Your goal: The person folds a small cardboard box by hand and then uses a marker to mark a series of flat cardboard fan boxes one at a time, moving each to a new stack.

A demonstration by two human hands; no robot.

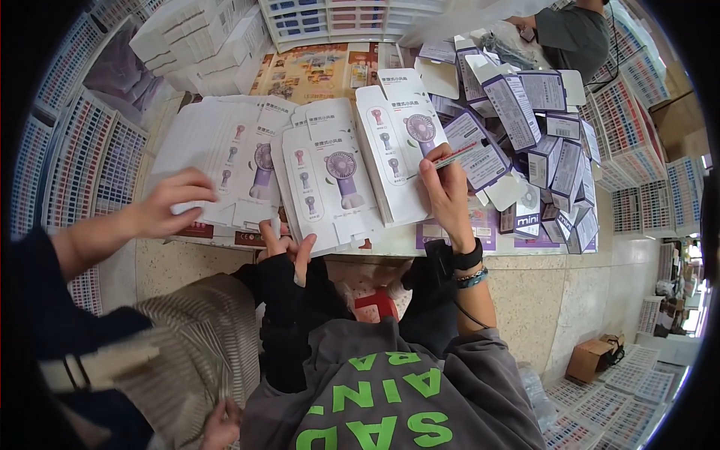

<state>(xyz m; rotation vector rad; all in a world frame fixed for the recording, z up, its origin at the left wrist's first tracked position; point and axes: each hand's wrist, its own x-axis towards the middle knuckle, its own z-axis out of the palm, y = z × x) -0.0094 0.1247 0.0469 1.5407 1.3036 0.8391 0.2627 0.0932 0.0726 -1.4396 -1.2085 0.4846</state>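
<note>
My right hand (450, 196) is closed around a slim pen-like stick (459, 155) with red and green on it. It rests at the right edge of a stack of flat white cartons (384, 154) printed with a purple hand fan. My left hand (285, 249) is at the lower edge of the middle carton stack (315, 214), thumb and index finger apart; a white cover seems to be on one finger. At the left, another person's hand (176, 204) is blurred over a third spread of flat cartons (214, 154).
Folded purple-and-white small boxes (551, 161) lie heaped at the table's right. White bundles (199, 37) are piled at the back left, beside a white plastic crate (337, 22). Another person's arm (577, 37) shows at the far right. A red object (375, 306) is below the table edge.
</note>
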